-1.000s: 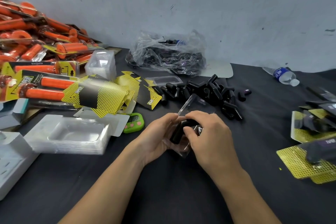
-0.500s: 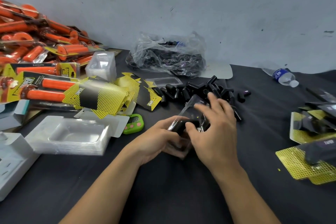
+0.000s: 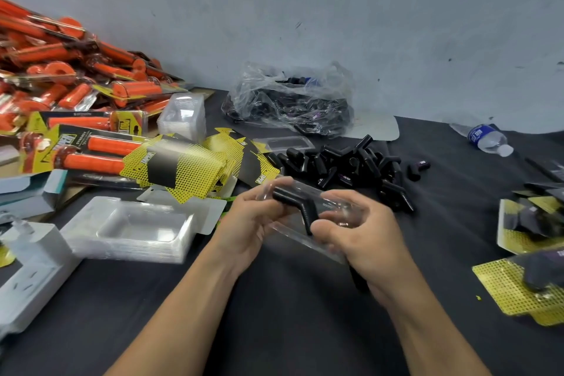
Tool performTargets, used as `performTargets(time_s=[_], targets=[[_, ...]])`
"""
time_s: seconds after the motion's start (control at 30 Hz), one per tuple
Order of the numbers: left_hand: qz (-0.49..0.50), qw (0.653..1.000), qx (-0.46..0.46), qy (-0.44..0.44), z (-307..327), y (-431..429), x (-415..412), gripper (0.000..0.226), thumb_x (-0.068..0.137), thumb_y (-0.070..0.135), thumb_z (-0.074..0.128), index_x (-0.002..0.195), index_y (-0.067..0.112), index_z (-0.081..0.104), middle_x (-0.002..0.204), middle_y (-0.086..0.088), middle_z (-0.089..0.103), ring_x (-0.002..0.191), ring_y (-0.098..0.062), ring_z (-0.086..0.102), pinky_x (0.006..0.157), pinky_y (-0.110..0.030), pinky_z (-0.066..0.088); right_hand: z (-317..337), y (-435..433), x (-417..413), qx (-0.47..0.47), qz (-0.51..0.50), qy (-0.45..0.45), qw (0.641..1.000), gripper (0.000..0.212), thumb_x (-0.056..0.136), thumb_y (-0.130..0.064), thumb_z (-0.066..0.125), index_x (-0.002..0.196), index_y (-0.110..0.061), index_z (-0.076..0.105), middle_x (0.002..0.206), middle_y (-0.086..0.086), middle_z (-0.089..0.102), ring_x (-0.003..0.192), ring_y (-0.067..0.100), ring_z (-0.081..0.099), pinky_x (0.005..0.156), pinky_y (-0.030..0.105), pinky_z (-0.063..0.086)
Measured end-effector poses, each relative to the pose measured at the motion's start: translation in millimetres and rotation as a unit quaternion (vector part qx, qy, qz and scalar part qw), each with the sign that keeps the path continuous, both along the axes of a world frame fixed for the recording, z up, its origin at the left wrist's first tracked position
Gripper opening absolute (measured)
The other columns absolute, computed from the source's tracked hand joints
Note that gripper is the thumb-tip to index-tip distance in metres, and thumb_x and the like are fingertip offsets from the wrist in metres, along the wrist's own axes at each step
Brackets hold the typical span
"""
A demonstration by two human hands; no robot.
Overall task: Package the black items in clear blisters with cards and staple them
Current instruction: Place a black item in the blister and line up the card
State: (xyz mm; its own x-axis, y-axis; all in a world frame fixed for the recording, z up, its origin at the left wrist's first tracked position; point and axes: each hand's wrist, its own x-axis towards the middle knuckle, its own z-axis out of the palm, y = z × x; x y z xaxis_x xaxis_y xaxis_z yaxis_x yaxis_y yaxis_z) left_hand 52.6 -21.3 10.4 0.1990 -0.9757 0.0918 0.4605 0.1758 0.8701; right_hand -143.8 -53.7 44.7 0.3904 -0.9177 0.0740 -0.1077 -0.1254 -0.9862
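Black item (image 3: 293,201), form and position? (A)
Matte, bent tube, seated in clear glossy blister (image 3: 305,238), held above dark cloth table (image 3: 274,314). (B)
Hands? (A)
Left hand (image 3: 253,223) and right hand (image 3: 366,241), close together, each grip one blister end. (B)
Surroundings? (A)
Loose black pile (image 3: 351,162) behind; yellow cards (image 3: 183,168) and empty blister stack (image 3: 137,229) on the left. (B)

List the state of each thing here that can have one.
clear blister, held in both hands, black item inside, no card seen.
left hand, holds the blister's left end.
right hand, holds its right end.
water bottle, lying on its side, capped.
plastic bag, crumpled, dark contents.
blister stack, empty, nested.
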Motion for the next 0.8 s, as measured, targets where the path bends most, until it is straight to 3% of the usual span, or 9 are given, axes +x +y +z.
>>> performTargets(time_s=[0.1,0.23,0.33,0.43,0.53,0.63,0.73,0.8], targets=[[-0.057,0.989,-0.01,0.137,1,2,7,0.058,0.066,0.001,0.06,0.123,0.008,0.073,0.124,-0.016,0.07,0.104,-0.023,0.067,0.086,-0.032,0.058,-4,4,11,0.062,-0.015,-0.056,0.996,0.031,0.076,0.0,0.085,0.099,-0.019,0.077,0.077,0.009,0.078,0.061,0.021,0.072,0.056,0.027,0.056],[-0.12,0.97,-0.065,0.201,4,6,10,0.077,0.07,0.016,0.072,0.146,0.008,0.057,0.147,-0.015,0.059,0.128,-0.026,0.062,0.1,-0.04,0.054,-7,6,15,0.155,-0.045,-0.147,0.976,0.024,0.081,0.004,0.081,0.1,-0.008,0.074,0.073,0.007,0.075,0.067,0.024,0.075,0.056,0.022,0.056],[-0.054,0.985,-0.041,0.159,5,3,5,0.047,0.085,0.024,0.065,0.131,0.016,0.072,0.139,-0.009,0.066,0.126,-0.022,0.065,0.093,-0.036,0.058,-7,5,13,0.154,-0.057,-0.155,0.974,0.023,0.081,0.003,0.081,0.1,-0.008,0.075,0.075,0.009,0.075,0.07,0.025,0.075,0.056,0.022,0.056],[0.078,0.995,0.034,0.061,2,-2,-2,0.025,0.084,0.023,0.066,0.1,0.026,0.085,0.113,-0.003,0.078,0.104,-0.013,0.075,0.074,-0.025,0.06,-9,1,11,0.095,-0.087,-0.107,0.986,0.025,0.077,-0.002,0.085,0.095,-0.015,0.075,0.077,0.012,0.077,0.063,0.025,0.073,0.061,0.034,0.06],[0.187,0.98,0.069,-0.009,-4,-5,-5,0.021,0.092,0.011,0.07,0.088,0.025,0.085,0.098,-0.009,0.08,0.083,-0.012,0.076,0.064,-0.021,0.058,-12,0,11,0.048,-0.107,-0.067,0.991,0.026,0.072,-0.004,0.088,0.089,-0.019,0.075,0.072,0.009,0.076,0.06,0.025,0.074,0.072,0.045,0.062],[0.249,0.964,0.061,-0.075,-4,-5,-8,0.02,0.091,0.009,0.072,0.088,0.024,0.085,0.09,-0.011,0.08,0.07,-0.011,0.07,0.062,-0.02,0.056,-12,2,11,0.041,-0.105,-0.053,0.992,0.025,0.072,-0.007,0.089,0.087,-0.021,0.075,0.071,0.009,0.075,0.06,0.025,0.075,0.067,0.043,0.062],[0.204,0.977,0.06,-0.017,-1,-5,-8,0.019,0.093,0.024,0.068,0.088,0.019,0.085,0.099,-0.013,0.08,0.08,-0.014,0.074,0.066,-0.023,0.059,-11,3,15,0.062,-0.134,-0.099,0.984,0.023,0.074,-0.005,0.088,0.088,-0.017,0.075,0.072,0.01,0.075,0.055,0.024,0.072,0.055,0.033,0.055],[0.076,0.992,0.05,0.083,-1,-4,-5,0.038,0.094,0.043,0.06,0.109,0.015,0.082,0.124,-0.013,0.074,0.107,-0.019,0.073,0.078,-0.029,0.06,-11,10,24,0.089,-0.154,-0.165,0.97,0.021,0.079,-0.002,0.085,0.093,-0.013,0.074,0.071,0.014,0.074,0.056,0.023,0.072,0.049,0.025,0.053]])
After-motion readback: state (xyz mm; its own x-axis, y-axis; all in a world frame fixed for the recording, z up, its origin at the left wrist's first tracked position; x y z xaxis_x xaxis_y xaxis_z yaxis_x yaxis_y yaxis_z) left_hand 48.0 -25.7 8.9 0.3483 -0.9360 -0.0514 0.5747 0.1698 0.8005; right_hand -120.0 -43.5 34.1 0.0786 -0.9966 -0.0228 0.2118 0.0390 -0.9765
